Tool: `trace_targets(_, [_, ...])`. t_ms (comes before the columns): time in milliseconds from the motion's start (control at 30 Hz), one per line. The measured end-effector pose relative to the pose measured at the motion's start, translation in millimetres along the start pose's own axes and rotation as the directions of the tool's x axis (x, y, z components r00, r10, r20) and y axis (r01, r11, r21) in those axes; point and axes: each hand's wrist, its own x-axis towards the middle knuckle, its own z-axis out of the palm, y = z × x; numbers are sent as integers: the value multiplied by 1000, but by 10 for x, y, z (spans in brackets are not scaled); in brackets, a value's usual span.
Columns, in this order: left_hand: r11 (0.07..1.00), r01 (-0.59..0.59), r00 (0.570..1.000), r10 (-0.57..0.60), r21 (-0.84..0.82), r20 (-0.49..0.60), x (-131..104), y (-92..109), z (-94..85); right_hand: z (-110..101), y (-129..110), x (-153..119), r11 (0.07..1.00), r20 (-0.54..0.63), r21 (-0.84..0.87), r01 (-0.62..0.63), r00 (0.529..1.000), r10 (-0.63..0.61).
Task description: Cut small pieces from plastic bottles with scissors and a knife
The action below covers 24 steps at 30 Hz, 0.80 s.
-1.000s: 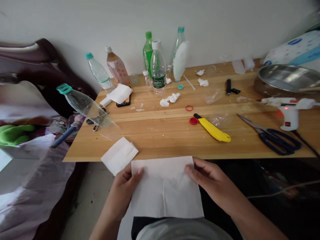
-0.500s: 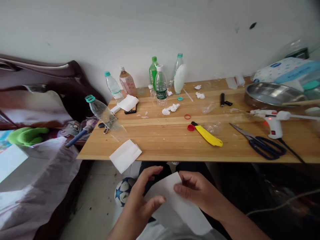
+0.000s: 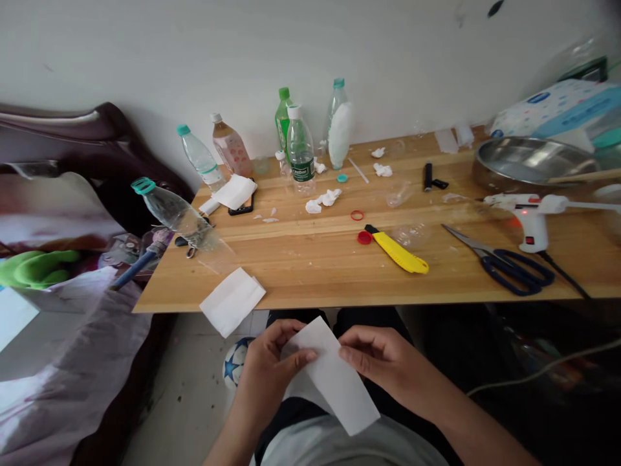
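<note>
A white sheet of paper (image 3: 334, 382) is held over my lap, below the table's front edge. My left hand (image 3: 272, 362) pinches its left side, thumb on top and fingers behind. On the other side, my right hand (image 3: 376, 356) grips the upper right edge between thumb and fingers. Part of the sheet lies behind the front layer, so it looks folded. Another folded white paper (image 3: 233, 301) overhangs the table edge to the left of my hands. The yellow utility knife (image 3: 398, 251) lies beyond my right hand, beside a red bottle cap (image 3: 364, 237).
On the wooden table (image 3: 291, 278) stand several plastic bottles, among them a cut clear bottle (image 3: 172, 210) leaning left. Scissors (image 3: 499, 259), a glue gun (image 3: 526, 217) and a metal basin (image 3: 485, 165) occupy the right. A ball (image 3: 236, 362) rests on the floor.
My left hand has closed onto the paper from a spread pose. The sheet now shows a narrower front layer. My view has shifted slightly, moving the table items up and left.
</note>
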Motion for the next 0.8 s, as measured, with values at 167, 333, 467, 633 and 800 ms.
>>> trace_targets(167, [997, -24, 1000, 24, 73, 2, -34, -20, -20, 2, 25, -3, 994, -1, -105, -10, 1000, 9])
trace_targets(333, [1000, 23, 999, -24, 7, 29, -49, -69, -71, -19, 49, 19, 996, 43, -85, -21, 999, 25])
trace_targets(467, [989, 124, 980, -111, -76, 166, -52, -88, -148, -115, 68, 21, 998, -55, -45, -36, 998, 34])
trace_targets(633, [977, 198, 965, -208, 74, 157, -81, -63, -190, -123, 53, -58, 909, -255, -412, 62, 950, -181])
trace_targets(800, [930, 110, 959, -192, 350, 209, -127, 57, -128, 75, -195, -20, 589, 19, -720, 367, 859, -512])
